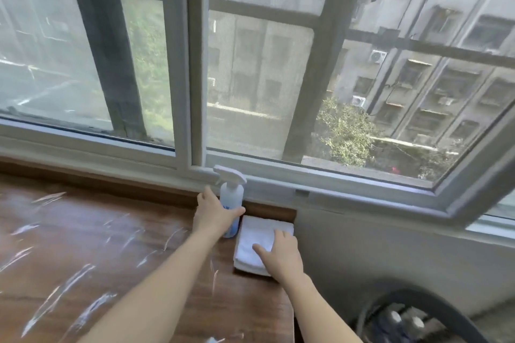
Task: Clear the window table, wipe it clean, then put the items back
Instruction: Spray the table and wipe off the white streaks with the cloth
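Wooden table point(97, 245) under clear plastic film, glare streaks across it, runs along below the window point(195, 64). Left hand point(213, 216) reaches to the table's far right corner, fingers and thumb curled round the lower body of a spray bottle point(232, 195). Bottle stands upright on the table, close against the sill; white trigger head above the grip, nozzle pointing left, blue label partly hidden under the thumb. Just right of that grip, touching or nearly touching the bottle base: folded white cloth point(259, 242) lying flat at the table's right edge. Right hand point(281, 255) rests on the cloth's near right part, palm down, fingers relaxed and slightly spread, thumb out to the left on the fabric; not pinching it as far as seen. Right of that hand the table ends, grey wall below the sill. Lower right of the hand: dark curved rim of some blurred object point(418, 317), can't tell what.
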Tool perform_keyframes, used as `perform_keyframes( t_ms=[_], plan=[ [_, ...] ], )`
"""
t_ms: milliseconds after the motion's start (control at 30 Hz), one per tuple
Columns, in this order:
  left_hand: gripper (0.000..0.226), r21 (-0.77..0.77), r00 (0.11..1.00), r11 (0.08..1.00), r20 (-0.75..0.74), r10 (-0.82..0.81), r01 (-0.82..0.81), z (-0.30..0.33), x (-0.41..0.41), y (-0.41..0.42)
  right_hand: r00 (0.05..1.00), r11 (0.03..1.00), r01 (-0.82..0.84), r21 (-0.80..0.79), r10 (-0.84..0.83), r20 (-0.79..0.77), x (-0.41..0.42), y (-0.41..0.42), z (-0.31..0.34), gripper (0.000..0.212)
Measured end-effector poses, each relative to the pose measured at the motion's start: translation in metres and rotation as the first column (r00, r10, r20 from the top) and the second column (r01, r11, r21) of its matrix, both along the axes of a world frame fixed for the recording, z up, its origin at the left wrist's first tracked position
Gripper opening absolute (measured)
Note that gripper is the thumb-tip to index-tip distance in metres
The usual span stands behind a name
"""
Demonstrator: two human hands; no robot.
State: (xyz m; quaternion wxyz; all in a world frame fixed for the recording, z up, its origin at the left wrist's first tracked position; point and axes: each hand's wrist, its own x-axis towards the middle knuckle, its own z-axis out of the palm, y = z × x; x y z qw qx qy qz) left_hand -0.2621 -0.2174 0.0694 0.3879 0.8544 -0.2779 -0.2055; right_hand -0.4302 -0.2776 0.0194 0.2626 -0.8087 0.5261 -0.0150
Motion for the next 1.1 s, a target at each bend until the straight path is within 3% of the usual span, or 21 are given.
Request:
perform_keyframes(
  t_ms=[133, 233, 400, 500, 633, 767, 933, 1100],
  plan=[
    [0.113, -0.035, 0.999, 0.999, -0.017, -0.039, 0.038, -0.013, 0.011, -0.013, 0.998, 0.998, 0.056, -0.016, -0.055, 0.032, 0.010, 0.005, -0.012, 0.075],
    [0.115, 0.006, 0.996, 0.997, -0.044, -0.083, 0.083, -0.026, 0.017, -0.017, 0.993, 0.997, 0.068, 0.025, -0.070, 0.098, 0.021, 0.005, -0.016, 0.086],
    [0.122, 0.054, 0.989, 0.992, -0.093, -0.111, 0.117, -0.038, 0.038, -0.017, 0.941, 0.996, 0.047, 0.080, -0.071, 0.331, 0.062, -0.012, -0.008, 0.103],
    [0.120, 0.037, 0.990, 0.996, -0.119, -0.076, 0.081, -0.042, 0.052, -0.012, 0.910, 0.998, 0.039, 0.051, -0.057, 0.410, 0.093, -0.026, -0.002, 0.088],
    [0.110, 0.049, 0.990, 0.997, -0.131, -0.058, 0.065, -0.045, 0.071, -0.006, 0.920, 0.999, -0.010, 0.039, -0.006, 0.392, 0.119, -0.038, 0.005, 0.063],
    [0.096, 0.044, 0.983, 0.998, -0.180, -0.035, 0.043, -0.051, 0.082, -0.001, 0.895, 0.993, -0.012, 0.121, -0.043, 0.444, 0.128, -0.042, 0.009, 0.063],
    [0.080, 0.055, 0.978, 0.998, -0.204, -0.031, 0.043, -0.057, 0.087, 0.000, 0.848, 0.996, 0.043, 0.078, -0.078, 0.524, 0.127, -0.037, 0.009, 0.059],
    [0.082, 0.124, 0.981, 0.988, -0.183, -0.070, 0.094, -0.058, 0.082, -0.008, 0.786, 0.987, 0.133, 0.086, -0.158, 0.598, 0.112, -0.039, 0.014, 0.049]
  ],
)
